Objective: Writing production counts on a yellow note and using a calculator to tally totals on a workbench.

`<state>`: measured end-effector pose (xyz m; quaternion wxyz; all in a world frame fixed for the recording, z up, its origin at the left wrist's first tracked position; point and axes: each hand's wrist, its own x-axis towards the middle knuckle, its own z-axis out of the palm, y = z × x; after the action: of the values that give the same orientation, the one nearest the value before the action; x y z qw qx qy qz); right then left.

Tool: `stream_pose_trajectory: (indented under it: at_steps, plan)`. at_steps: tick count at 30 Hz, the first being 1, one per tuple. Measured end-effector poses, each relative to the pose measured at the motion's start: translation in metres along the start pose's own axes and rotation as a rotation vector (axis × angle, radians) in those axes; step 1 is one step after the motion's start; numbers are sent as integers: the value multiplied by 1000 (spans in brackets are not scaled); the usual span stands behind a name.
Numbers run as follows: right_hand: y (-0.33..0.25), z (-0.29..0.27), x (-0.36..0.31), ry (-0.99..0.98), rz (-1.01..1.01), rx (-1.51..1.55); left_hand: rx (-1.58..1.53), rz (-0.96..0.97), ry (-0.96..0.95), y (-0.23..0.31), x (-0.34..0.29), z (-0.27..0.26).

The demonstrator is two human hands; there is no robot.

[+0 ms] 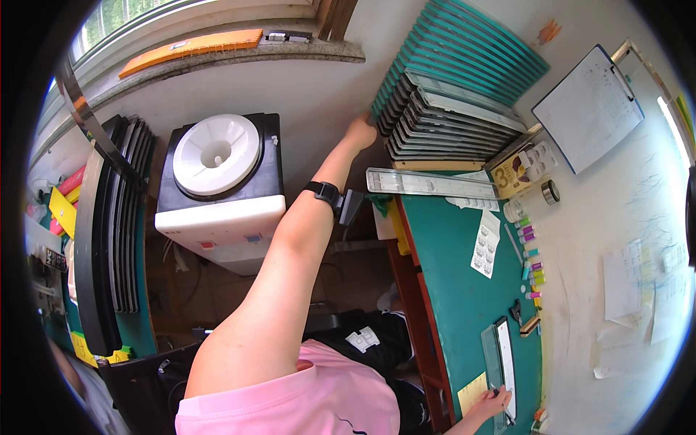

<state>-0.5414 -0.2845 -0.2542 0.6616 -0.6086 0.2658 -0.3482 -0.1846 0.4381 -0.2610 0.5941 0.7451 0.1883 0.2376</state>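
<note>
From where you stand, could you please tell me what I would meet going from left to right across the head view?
Stack of black trays, water dispenser, left hand, stack of teal trays, clipboard on the wall side.

Bold characters on a tan box [510, 174], white lettering on a small dark package [56, 259] at far left.

Two hands [361, 133], one black wristband [326, 192] — one water dispenser [221, 217], one clipboard [589, 109], one pink shirt [319, 399].
</note>
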Motion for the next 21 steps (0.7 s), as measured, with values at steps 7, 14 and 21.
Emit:
stream_pose_trajectory:
  at_steps: [7, 14, 21]
  plan:
    - [-5, -1, -4, -25, -11, 12, -16, 23, -82, 15, -17, 12]
    - [-5, 3, -3, -24, -25, 13, -79, 105, -33, 6, -10, 9]
    - [-9, 4, -7, -3, -15, 13, -24, 54, -101, 38, -25, 3]
